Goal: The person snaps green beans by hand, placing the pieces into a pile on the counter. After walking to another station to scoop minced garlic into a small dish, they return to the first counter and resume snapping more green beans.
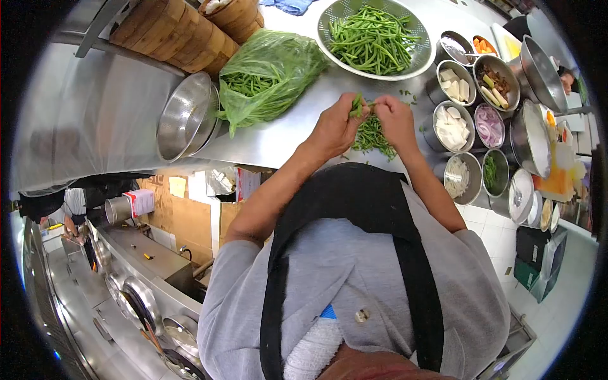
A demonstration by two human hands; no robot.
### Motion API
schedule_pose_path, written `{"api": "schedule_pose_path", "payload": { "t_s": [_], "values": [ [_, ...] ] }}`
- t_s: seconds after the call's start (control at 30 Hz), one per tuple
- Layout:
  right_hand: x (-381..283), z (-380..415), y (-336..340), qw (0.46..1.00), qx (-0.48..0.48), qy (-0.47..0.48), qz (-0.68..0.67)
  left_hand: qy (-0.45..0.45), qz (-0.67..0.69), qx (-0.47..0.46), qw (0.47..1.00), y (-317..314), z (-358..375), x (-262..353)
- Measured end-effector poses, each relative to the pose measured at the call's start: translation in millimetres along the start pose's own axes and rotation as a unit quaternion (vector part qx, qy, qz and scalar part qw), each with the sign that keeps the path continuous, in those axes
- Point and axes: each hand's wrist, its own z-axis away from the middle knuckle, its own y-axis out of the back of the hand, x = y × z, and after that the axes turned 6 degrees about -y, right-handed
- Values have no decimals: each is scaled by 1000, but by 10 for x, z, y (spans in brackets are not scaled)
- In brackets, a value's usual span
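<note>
My left hand (335,126) is closed around a few green beans (356,106), whose ends stick up past the fingers. Close beside it, my right hand (396,123) is pinched at the end of a bean; the fingertips partly hide it. Below both hands lies a heap of short green bean trimmings (373,138) on the steel counter (253,149). Beyond the hands stands a perforated metal colander (329,54) filled with whole green beans. To the left, a clear plastic bag (294,60) lies open-mouthed with more beans inside.
Nested steel bowls (183,117) sit at the counter's left, near bamboo steamers (171,35). On the right stand several metal containers, including sliced red onion (489,125), white slices (451,126) and chopped greens (489,172). A stove with pans (142,304) is behind me.
</note>
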Motion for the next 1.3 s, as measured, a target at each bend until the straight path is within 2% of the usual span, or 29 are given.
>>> {"api": "schedule_pose_path", "payload": {
  "t_s": [0.03, 0.13, 0.17, 0.23, 0.3, 0.33, 0.37, 0.47, 0.53, 0.57, 0.6, 0.63, 0.7, 0.73, 0.77, 0.8, 0.83, 0.87, 0.9, 0.93, 0.97, 1.0, 1.03, 1.13, 1.27, 1.3],
  "values": [
    [20, -36, 6, 1000, 17, -12, -23, -9, 8, 8, 1000, -31, 13, 10],
    [103, -31, 39, 977, -43, -45, -203, 74, 108, -2, 991, -6, -53, -247],
    [107, -20, 78, 948, -62, -80, -300, 91, 174, 35, 980, -40, -55, -326],
    [100, -4, 182, 858, -97, -148, -482, 121, 304, 108, 939, -124, -81, -438],
    [80, 19, 262, 827, -115, -127, -535, 129, 66, -7, 989, -116, -92, -537],
    [71, 39, 284, 810, -124, -117, -560, 131, -55, -64, 988, -121, -76, -577],
    [62, 58, 293, 818, -123, -121, -549, 126, -168, -97, 973, -204, -59, -626],
    [50, 44, 331, 851, -139, -132, -489, 75, -198, -143, 967, -273, -19, -758],
    [113, 16, 388, 882, -173, -147, -413, 80, -174, -153, 970, -235, -48, -780],
    [135, 17, 348, 945, -134, -98, -280, 89, -162, -160, 970, -201, -56, -759],
    [151, 2, 280, 985, -92, -44, -141, 98, -151, -166, 970, -176, -83, -735],
    [167, -22, 223, 999, -47, 11, 1, 81, -126, -177, 973, -159, -98, -697],
    [299, 8, 227, 990, -42, 76, 112, 50, -87, -183, 978, -49, -77, -585],
    [281, -32, 198, 978, -50, 128, 159, 19, -43, -179, 983, -81, -44, -716],
    [227, -24, 199, 977, -88, 95, 171, 35, -63, -169, 983, -94, -32, -752],
    [101, -42, 177, 975, -137, 69, 162, -40, -61, -134, 988, -246, 18, -1186],
    [87, -70, 75, 981, -159, 24, 104, 76, -20, -167, 983, -3, -10, -796],
    [-83, -6, 77, 986, -143, 18, 87, 4, -96, -175, 980, -129, -35, -1107],
    [147, -73, 71, 976, -129, 136, 113, 98, -89, -195, 972, 13, -49, -748],
    [121, -107, 61, 977, -144, 125, 96, -76, -169, -68, 980, -83, 6, -895],
    [160, -136, 45, 976, -133, 155, 75, -50, -185, -118, 974, 97, 13, -587],
    [97, -128, 24, 972, -138, 170, 88, -37, -188, -94, 977, 117, 28, -585],
    [35, -87, 22, 970, -132, 177, 99, -30, -185, -82, 979, 121, 26, -578],
    [19, -114, 55, 975, -181, 27, 124, -33, -221, -45, 974, 206, 63, -450],
    [176, -230, 84, 956, -224, 124, 140, -7, -217, -47, 975, 269, 174, -278],
    [172, -207, 85, 959, -189, 142, 159, -5, -200, -48, 979, 242, 208, -257]
  ]
}}
